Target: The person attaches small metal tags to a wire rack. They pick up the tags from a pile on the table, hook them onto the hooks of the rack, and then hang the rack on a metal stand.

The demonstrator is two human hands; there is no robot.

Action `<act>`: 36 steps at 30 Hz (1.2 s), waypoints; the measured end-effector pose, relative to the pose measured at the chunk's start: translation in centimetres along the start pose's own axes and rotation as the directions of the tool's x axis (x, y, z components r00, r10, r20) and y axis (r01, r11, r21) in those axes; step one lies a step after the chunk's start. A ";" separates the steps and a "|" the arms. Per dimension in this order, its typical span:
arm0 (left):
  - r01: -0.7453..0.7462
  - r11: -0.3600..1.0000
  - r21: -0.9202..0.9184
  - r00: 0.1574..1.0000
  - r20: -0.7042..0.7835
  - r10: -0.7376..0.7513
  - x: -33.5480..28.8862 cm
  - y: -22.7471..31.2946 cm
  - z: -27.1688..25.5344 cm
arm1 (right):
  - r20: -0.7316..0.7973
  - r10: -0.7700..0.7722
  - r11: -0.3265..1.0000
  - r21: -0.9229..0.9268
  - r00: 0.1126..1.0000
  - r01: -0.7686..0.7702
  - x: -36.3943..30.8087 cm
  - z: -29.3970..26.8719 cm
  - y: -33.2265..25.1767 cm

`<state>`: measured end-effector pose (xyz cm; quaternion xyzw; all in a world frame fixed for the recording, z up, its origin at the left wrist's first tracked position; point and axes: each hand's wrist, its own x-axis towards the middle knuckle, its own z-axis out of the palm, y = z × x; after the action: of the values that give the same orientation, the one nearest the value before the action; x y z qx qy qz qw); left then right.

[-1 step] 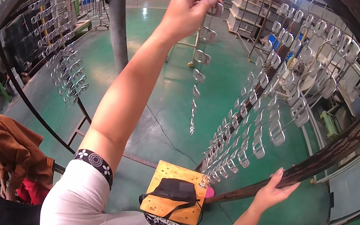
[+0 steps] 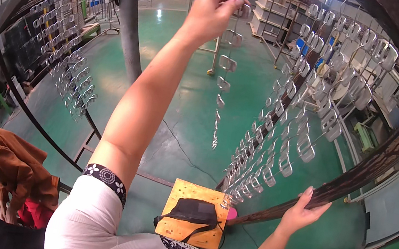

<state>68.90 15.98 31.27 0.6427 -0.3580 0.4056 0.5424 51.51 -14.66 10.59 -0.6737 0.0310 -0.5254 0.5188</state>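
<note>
At the far left, a co-worker in a brown jacket point(image 2: 21, 164) bent forward in the lower corner. Above, rows of metal loops point(image 2: 91, 90) hung near a dark frame, and a grey pole point(image 2: 129, 35) stood farther along, on the green floor point(image 2: 181, 106).

The person's two hands were well apart. The left hand point(image 2: 215, 9), raised high at the top, had its thumb and fingers pinched together on the upper end of a strand of metal pieces point(image 2: 228, 64), which hung straight down, its lower end over the floor.

Below, a black bag point(image 2: 196, 210) lay on a yellow stool point(image 2: 184, 190). To the right hung many more rows of metal pieces point(image 2: 331, 130). Farther right, the right hand point(image 2: 300, 216) was spread against a dark slanting bar point(image 2: 358, 178); how firmly it pressed, I couldn't tell.
</note>
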 end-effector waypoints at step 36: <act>-0.167 0.981 -0.097 0.986 -0.011 0.166 10.7 -10.8 11.2 | -0.035 0.011 0.999 0.034 0.999 -0.010 -0.4 0.5 -1.4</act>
<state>84.57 6.39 35.66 0.5828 -0.4290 0.4326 0.5377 50.98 -13.43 11.41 -0.6551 0.0348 -0.5349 0.5324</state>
